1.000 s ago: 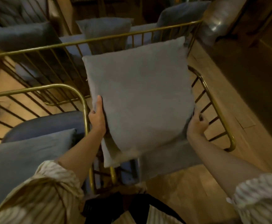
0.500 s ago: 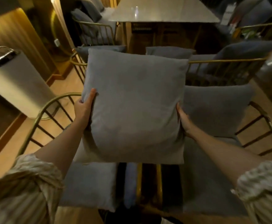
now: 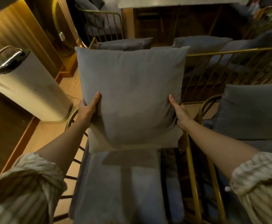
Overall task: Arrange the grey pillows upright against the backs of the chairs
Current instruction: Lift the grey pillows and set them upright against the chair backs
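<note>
1. Grey pillow hangs upright between the left hand and right hand, each clasping a lower side edge, thumbs on the front face.
2. The pillow sits above the rear of the nearer chair's seat cushion, faces squared to the person, bottom edge roughly level.
3. Both hands are equally near; the chair back lies hidden behind the pillow, so the coming move looks like a push away and down.

Both arms are clothed in loose, pale cream sleeves with fine darker vertical stripes. Each sleeve is pushed up and bunched in folds near the elbow, forearms bare. Both hands are bare, without gloves.
</note>
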Demonstrator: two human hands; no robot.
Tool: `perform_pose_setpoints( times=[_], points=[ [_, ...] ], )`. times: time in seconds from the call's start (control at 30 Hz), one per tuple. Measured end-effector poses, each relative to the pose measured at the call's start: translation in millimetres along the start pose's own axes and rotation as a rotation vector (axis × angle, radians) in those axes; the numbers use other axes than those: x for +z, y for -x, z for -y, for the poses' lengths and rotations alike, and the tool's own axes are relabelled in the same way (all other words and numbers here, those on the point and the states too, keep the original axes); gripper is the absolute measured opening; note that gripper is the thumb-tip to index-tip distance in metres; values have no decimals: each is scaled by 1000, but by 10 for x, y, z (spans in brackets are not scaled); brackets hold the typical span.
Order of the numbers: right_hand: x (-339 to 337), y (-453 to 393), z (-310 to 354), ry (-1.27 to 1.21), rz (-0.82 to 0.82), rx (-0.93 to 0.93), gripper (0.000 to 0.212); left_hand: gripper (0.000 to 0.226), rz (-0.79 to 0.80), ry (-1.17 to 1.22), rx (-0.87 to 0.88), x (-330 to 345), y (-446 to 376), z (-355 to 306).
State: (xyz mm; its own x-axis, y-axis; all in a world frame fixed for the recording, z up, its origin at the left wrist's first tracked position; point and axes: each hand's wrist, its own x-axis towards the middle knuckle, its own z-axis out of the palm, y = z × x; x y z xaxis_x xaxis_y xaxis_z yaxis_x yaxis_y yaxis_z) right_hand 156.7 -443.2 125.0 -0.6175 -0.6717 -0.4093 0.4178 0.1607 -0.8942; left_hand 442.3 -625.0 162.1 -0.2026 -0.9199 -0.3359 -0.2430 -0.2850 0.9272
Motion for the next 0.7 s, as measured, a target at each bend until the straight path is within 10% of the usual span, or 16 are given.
perform_pose_setpoints(
  times=[0.47,0.7],
  points=[
    [773,-1063,-725,14,-54,185,143,98,113,119,-247,-193,-1471,862],
    [766,-1169,-1153,136,-171,314,106,116,-34,-46,-383,-151,-1615,1261]
  ],
)
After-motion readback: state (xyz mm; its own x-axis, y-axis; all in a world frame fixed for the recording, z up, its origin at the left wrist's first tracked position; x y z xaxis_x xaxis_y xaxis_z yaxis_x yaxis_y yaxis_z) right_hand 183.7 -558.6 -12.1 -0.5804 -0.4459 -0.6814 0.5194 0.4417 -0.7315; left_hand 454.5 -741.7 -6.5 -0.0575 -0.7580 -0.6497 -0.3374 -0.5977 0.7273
